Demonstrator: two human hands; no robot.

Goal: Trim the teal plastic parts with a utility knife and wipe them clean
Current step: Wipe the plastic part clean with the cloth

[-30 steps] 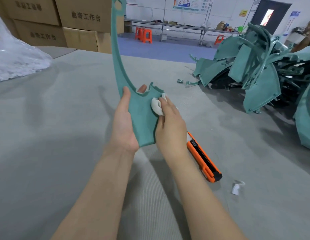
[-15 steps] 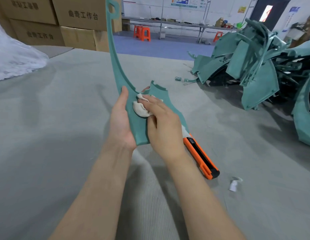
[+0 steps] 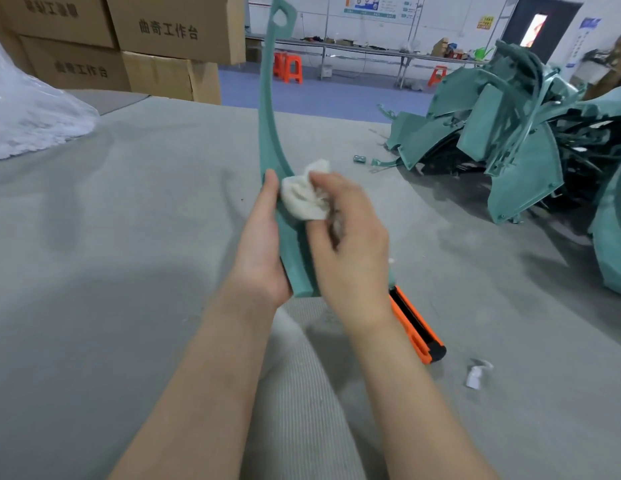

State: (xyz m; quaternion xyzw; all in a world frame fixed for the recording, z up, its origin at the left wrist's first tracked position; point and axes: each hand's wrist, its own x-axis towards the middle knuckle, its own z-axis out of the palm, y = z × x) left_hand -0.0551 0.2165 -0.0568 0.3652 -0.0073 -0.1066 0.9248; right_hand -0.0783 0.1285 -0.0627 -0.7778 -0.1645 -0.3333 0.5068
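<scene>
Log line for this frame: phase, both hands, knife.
phase: wiping | left hand: holds teal part upright | right hand: presses white cloth on teal part | utility knife: lying on grey mat, untouched

On the table [image 3: 129,237] a utility knife [image 3: 416,329], scrap [image 3: 475,374] just right of it, parts pile [image 3: 520,161] far right — boxes [image 3: 136,46] behind left.

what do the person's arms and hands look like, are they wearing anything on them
Both are bare: no sleeve shows on the left forearm or right forearm. The left hand and right hand are ungloved, with no watch, bracelet or ring on the parts in view. The right hand is blurred, so fine detail on its fingers cannot be told.
</scene>
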